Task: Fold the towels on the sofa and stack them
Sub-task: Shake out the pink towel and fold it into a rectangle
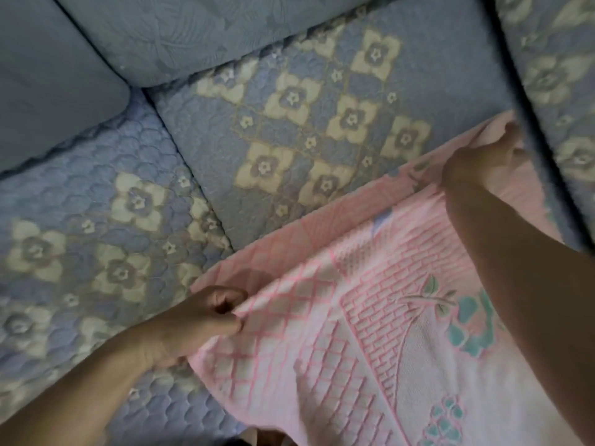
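Observation:
A pink towel [370, 333] with a raised brick and lattice pattern and teal flowers lies spread over the blue sofa seat [289, 130], reaching from the lower middle to the right. My left hand [206, 317] pinches the towel's left edge near its upper corner. My right hand [483, 159] grips the far right corner, lifted slightly off the seat. A folded-over strip of the towel shows along its far edge. No other towel is in view.
The sofa has quilted blue covers with cream flower motifs. Plain blue back cushions [58, 75] stand at the upper left. A second seat section [553, 75] runs along the right, past a dark gap between cushions.

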Demonstrator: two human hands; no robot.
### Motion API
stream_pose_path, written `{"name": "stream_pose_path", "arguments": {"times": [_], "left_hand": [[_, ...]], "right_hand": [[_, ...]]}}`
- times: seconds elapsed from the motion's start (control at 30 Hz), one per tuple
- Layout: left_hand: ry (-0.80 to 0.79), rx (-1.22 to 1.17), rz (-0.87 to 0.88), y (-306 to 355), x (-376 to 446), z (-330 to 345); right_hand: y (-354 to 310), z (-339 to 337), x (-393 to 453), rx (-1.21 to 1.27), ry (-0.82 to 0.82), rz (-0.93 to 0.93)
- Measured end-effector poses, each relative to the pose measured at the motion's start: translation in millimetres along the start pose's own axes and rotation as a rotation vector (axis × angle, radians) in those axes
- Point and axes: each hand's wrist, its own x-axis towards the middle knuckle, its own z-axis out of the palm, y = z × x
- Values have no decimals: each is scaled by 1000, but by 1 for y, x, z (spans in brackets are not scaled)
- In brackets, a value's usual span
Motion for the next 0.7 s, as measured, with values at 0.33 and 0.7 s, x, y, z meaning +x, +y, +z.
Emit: {"name": "stream_pose_path", "arguments": {"times": [0.33, 0.7], "left_hand": [[586, 840, -76, -17, 41, -21], [762, 1064, 293, 8, 62, 16]], "right_hand": [[6, 19, 10, -313, -174, -518], [40, -8, 36, -351, -448, -1120]]}}
